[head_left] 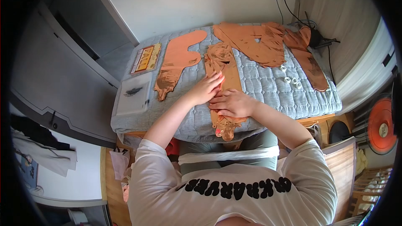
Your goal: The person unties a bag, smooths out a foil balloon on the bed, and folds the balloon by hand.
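A narrow strip of copper-orange foil, apparently a flat foil balloon (233,74), runs down the front middle of the bed-like padded surface. My left hand (207,88) lies on its left edge with fingers stretched across the foil. Just below and to the right, my right hand (235,103) rests flat on the same piece, fingers extended. Beneath my right hand the foil is crumpled, and its shiny lower end (227,133) hangs at the front edge. What lies under my palms is hidden.
Left is another flat orange foil piece (179,52), beside a printed packet (145,58) and a clear plastic bag (133,94). More orange foil (251,42) spreads behind. White ribbon rolls (287,80) sit right, near a foil strip (312,69) and a black device (318,37) with cables.
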A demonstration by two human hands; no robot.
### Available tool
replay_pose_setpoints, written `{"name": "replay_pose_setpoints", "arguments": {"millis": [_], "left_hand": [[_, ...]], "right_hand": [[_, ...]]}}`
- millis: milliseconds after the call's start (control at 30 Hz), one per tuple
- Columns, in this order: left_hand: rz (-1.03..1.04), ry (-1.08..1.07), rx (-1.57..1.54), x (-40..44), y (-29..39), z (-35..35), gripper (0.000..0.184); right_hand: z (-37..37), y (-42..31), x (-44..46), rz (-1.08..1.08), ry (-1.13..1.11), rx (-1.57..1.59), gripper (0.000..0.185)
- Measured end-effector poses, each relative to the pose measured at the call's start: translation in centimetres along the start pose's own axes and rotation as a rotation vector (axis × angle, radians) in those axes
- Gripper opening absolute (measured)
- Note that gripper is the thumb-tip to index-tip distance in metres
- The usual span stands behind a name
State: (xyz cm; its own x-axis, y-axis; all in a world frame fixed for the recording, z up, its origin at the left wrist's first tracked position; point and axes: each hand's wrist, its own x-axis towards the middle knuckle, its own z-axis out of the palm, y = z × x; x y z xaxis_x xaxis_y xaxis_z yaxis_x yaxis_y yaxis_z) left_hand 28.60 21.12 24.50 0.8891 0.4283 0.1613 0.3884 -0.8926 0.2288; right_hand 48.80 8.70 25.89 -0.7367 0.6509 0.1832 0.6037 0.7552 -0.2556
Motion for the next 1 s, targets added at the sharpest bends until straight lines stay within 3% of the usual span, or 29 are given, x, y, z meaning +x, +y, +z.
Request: {"name": "replay_pose_setpoints", "arguments": {"millis": [200,267,300,367,400,467,567,733,900,1000], "left_hand": [[0.041,0.018,-0.009,-0.1,-0.8,1.1,0.061],[0.028,0.005,0.016,-0.2,-0.7,1.0,0.065],[0.015,-0.010,0.042,-0.2,-0.6,0.9,0.069],[-0.005,-0.021,0.060,-0.1,0.2,0.3,0.075],[-0.025,-0.037,0.078,-0.1,0.4,0.4,0.082],[-0.022,-0.023,0.067,-0.2,0.2,0.7,0.085],[-0.032,-0.012,0.052,-0.2,0.5,0.3,0.087],[-0.027,0.033,-0.067,-0.4,1.3,-0.3,0.080],[0.052,0.013,0.074,-0.2,0.6,0.6,0.069],[0.046,0.004,0.112,-0.4,0.6,1.0,0.077]], "right_hand": [[-0.6,0.2,-0.2,-0.150,0.131,0.056,0.044],[-1.1,0.4,-0.4,-0.208,0.224,0.388,0.039],[-1.1,0.9,-0.8,-0.209,0.219,0.384,0.039],[-0.9,2.1,-1.7,0.088,0.362,0.747,0.030],[-1.2,2.5,-1.8,0.087,0.358,0.744,0.030],[-1.9,3.3,-1.9,0.444,0.603,0.176,0.025],[-0.9,4.1,-1.6,0.555,0.628,-0.070,0.023],[-0.2,5.3,-1.7,0.564,0.494,-0.061,0.025],[-0.9,4.5,-1.7,0.620,0.457,0.042,0.027],[-0.5,5.0,-2.1,0.571,0.501,0.030,0.029]]}}
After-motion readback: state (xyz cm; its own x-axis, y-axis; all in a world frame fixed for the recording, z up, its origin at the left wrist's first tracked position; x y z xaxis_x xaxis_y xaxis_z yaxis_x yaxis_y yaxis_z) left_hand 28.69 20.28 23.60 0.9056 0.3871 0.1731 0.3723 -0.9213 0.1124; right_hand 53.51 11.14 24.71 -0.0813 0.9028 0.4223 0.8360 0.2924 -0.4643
